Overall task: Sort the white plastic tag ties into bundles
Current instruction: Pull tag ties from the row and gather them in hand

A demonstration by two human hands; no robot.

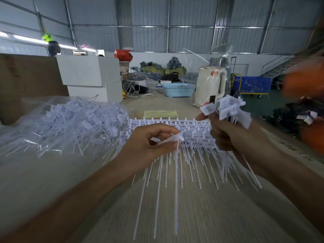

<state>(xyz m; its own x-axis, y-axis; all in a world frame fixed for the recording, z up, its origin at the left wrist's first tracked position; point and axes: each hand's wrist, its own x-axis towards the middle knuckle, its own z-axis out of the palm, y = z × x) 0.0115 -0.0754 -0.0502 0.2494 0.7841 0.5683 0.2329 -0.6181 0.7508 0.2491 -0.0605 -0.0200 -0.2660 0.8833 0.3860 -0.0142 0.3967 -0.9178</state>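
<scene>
Nearest me, my left hand [149,141] pinches one tag tie [177,172], tail hanging clear for transfer. At two o'clock, my right hand [226,132] grips the growing bundle [229,109]. Loose ties [70,123] lie heaped at ten o'clock.

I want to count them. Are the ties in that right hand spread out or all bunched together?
Bunched. The right hand grips a bundle, tag heads clustered above the fingers and tails fanning out below.

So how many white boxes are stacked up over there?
2: one white box sits on top of another, at the table's far left, behind the loose tie pile. More may be hidden behind.
</scene>
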